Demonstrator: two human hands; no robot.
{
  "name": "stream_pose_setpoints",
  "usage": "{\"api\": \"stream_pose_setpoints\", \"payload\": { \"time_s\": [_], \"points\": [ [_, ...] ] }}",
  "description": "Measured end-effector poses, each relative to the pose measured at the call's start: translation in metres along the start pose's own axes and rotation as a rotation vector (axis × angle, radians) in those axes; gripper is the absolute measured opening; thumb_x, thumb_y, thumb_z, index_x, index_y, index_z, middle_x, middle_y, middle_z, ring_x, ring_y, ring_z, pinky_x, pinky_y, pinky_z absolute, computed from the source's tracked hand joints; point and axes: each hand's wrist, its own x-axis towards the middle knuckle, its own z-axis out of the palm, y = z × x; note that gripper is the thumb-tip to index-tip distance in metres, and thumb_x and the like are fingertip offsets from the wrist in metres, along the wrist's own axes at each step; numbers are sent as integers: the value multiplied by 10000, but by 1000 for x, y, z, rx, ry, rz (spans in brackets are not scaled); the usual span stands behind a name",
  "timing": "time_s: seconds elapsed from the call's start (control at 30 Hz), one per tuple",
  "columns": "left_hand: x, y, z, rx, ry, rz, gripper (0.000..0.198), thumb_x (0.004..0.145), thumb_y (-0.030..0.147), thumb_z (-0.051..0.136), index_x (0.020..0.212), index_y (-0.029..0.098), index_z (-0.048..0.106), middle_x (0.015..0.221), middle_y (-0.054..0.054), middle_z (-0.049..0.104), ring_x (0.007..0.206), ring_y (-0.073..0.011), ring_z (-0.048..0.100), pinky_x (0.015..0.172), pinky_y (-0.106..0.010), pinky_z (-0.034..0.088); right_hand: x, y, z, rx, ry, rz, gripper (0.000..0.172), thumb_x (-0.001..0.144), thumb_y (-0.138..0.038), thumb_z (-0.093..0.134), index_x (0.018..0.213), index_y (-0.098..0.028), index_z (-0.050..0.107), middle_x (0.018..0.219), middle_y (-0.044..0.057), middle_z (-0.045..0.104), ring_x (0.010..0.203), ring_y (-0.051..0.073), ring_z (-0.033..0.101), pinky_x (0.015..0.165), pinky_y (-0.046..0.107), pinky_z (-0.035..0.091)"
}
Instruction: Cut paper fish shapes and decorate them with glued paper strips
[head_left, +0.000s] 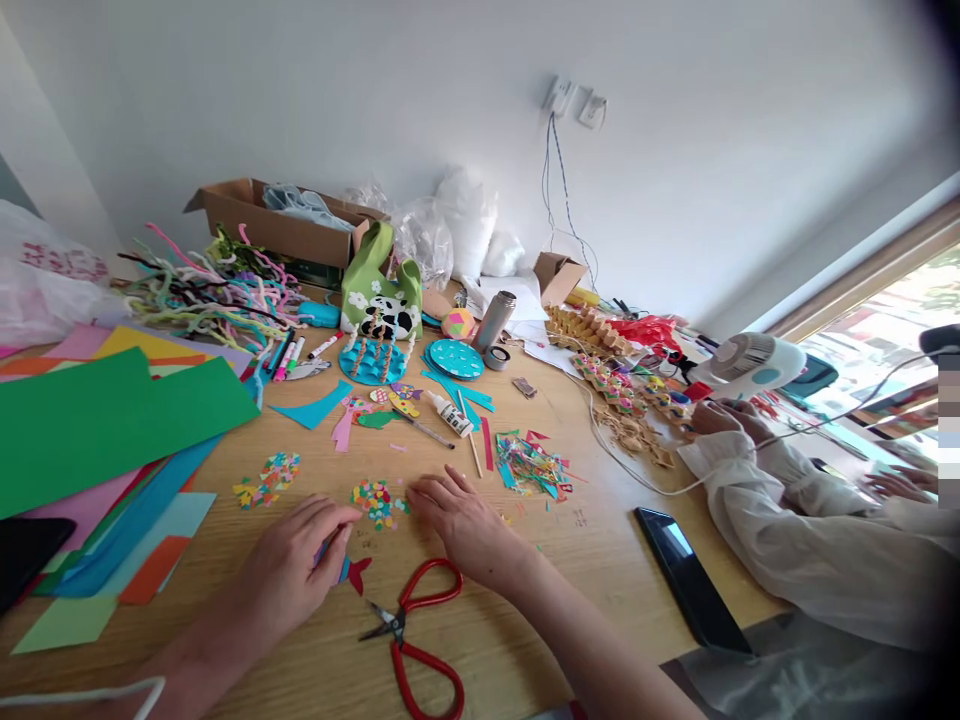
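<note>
My left hand (pixel 300 550) is closed round a small paper cutout (pixel 356 573), blue with a red fork-shaped end; most of it is hidden under the fingers. Beside those fingertips lies a pile of round paper confetti (pixel 379 502). My right hand (pixel 461 515) rests palm down at the right edge of that pile, fingers stretched out and holding nothing. Between my forearms, red-handled scissors (pixel 401 625) lie on the wooden table with their blades apart. A fish-shaped patch of confetti (pixel 271 480) lies farther left.
Coloured paper sheets (pixel 127 420) cover the left side. Behind my hands are a glue bottle (pixel 450 413), a pen (pixel 427 432) and paper shreds (pixel 531 465). A phone (pixel 690 575) lies at right, near another person's white sleeve (pixel 780 540). A metal flask (pixel 495 320) stands farther back.
</note>
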Motion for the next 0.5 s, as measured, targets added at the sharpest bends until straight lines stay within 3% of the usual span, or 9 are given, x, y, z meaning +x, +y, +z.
{"api": "stream_pose_setpoints", "payload": {
  "time_s": [0.27, 0.5],
  "points": [
    [0, 3, -2, -24, 24, 36, 131, 891, 170, 497, 931, 214, 614, 815, -5, 671, 786, -143, 637, 733, -240, 489, -54, 12, -11, -7, -31, 124, 438, 850, -34, 440, 1240, -180, 576, 1225, 74, 619, 1275, 193, 423, 1184, 434, 142],
    [0, -2, 0, -3, 24, 19, 139, 890, 189, 493, 926, 219, 624, 818, -5, 681, 777, -146, 647, 723, -240, 497, -16, 9, -4, -43, 2, 129, 536, 857, -49, 418, 1384, -145, 450, 1375, 103, 519, 1343, 217, 335, 1172, 455, 159]
  ]
}}
